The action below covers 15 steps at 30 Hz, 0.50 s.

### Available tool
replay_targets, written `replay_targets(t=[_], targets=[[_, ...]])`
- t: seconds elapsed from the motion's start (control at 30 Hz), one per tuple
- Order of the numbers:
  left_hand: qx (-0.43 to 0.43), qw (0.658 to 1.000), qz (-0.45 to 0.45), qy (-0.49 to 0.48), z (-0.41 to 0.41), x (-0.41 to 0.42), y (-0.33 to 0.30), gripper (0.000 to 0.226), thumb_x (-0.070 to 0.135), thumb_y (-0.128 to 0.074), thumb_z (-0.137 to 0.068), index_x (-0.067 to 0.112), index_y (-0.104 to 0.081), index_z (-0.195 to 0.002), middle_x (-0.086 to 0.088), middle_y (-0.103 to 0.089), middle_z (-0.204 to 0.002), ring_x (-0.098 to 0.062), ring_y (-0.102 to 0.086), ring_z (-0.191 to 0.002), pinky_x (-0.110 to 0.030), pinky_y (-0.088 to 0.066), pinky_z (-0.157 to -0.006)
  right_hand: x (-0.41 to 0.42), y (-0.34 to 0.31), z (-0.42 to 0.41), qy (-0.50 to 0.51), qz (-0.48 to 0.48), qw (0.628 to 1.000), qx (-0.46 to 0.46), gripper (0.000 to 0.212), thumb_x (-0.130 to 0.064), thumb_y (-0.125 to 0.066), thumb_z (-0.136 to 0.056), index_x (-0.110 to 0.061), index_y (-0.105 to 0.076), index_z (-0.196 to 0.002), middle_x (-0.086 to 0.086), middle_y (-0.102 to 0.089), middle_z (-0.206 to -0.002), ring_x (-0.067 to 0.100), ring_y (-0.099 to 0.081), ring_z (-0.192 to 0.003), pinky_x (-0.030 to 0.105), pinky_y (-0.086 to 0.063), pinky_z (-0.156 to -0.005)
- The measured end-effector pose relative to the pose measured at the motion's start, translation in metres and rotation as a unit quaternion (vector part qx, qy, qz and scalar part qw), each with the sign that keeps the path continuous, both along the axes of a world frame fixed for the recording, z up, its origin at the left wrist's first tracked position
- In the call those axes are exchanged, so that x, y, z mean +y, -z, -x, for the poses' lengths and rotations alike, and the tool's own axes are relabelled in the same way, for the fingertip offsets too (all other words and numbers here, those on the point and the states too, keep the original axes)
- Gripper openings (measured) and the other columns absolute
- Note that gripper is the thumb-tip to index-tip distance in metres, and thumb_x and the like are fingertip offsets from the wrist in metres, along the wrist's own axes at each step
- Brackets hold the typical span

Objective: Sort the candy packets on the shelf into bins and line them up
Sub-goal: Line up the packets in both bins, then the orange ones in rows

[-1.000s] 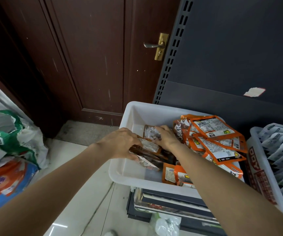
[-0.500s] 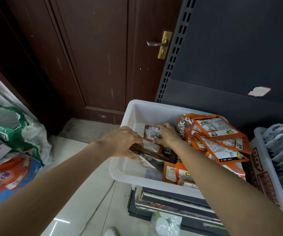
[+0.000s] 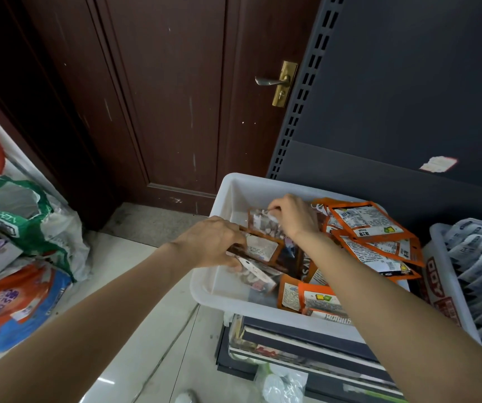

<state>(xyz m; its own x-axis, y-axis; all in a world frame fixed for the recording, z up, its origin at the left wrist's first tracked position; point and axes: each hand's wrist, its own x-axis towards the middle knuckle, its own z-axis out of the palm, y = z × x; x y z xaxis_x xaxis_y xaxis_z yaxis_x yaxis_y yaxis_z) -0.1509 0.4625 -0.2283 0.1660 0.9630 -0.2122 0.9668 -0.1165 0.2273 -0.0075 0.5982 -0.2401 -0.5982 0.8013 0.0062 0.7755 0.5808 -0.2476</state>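
Right hand [image 3: 293,218] risen since half a second ago, now pinching top edge of clear brown-trimmed candy packet [image 3: 264,225]. Left hand [image 3: 215,242] gripping stack of brown flat packets [image 3: 258,254] inside white plastic bin [image 3: 228,196]; orange packets [image 3: 370,225] piled just beside.

Dark brown door [image 3: 158,91], brass handle [image 3: 281,82], plastic bags [image 3: 27,245] on floor
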Motion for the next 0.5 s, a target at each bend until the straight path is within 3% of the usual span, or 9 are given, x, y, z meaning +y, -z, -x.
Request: replay_targets(t=[0.1,0.2,0.37,0.5], targets=[[-0.002,0.999,-0.020,-0.025,-0.004,0.003,-0.005,0.035,0.040,-0.059,-0.090,0.029,-0.056,-0.124,0.006,-0.059,-0.118,-0.017,-0.052,-0.112,-0.028,-0.039,-0.090,0.003,-0.020,-0.006,0.005,-0.030,0.997,0.069,0.018,-0.021,-0.056,-0.094,-0.019,-0.071,-0.105,0.004,-0.064,-0.110,0.023,-0.059,-0.102,0.029,-0.043,-0.073],[0.019,0.999,-0.032,-0.037,-0.012,0.012,-0.007,0.037,0.033,-0.056,-0.093,0.024,-0.053,-0.129,0.000,-0.056,-0.126,-0.020,-0.050,-0.117,-0.031,-0.038,-0.095,0.002,-0.026,-0.012,-0.008,-0.007,0.994,0.106,0.016,-0.019,-0.058,-0.093,-0.018,-0.071,-0.102,0.001,-0.069,-0.106,0.021,-0.062,-0.100,0.030,-0.048,-0.075],[0.036,0.999,0.002,-0.025,-0.017,0.019,0.000,0.066,0.034,-0.069,-0.083,0.022,-0.036,-0.139,-0.002,-0.043,-0.141,-0.022,-0.039,-0.129,-0.037,-0.035,-0.105,0.000,-0.019,-0.015,-0.013,0.069,0.995,0.073,0.018,-0.022,-0.054,-0.096,-0.023,-0.069,-0.106,-0.001,-0.069,-0.111,0.021,-0.063,-0.103,0.036,-0.052,-0.081],[0.077,0.996,-0.021,-0.032,-0.020,0.018,0.008,0.077,0.035,-0.072,-0.080,0.018,-0.029,-0.142,-0.004,-0.043,-0.140,-0.023,-0.038,-0.130,-0.035,-0.032,-0.105,-0.007,-0.014,-0.015,-0.027,0.139,0.989,0.051,0.026,-0.019,-0.046,-0.099,-0.016,-0.063,-0.118,0.003,-0.063,-0.120,0.022,-0.057,-0.111,0.029,-0.042,-0.086]])
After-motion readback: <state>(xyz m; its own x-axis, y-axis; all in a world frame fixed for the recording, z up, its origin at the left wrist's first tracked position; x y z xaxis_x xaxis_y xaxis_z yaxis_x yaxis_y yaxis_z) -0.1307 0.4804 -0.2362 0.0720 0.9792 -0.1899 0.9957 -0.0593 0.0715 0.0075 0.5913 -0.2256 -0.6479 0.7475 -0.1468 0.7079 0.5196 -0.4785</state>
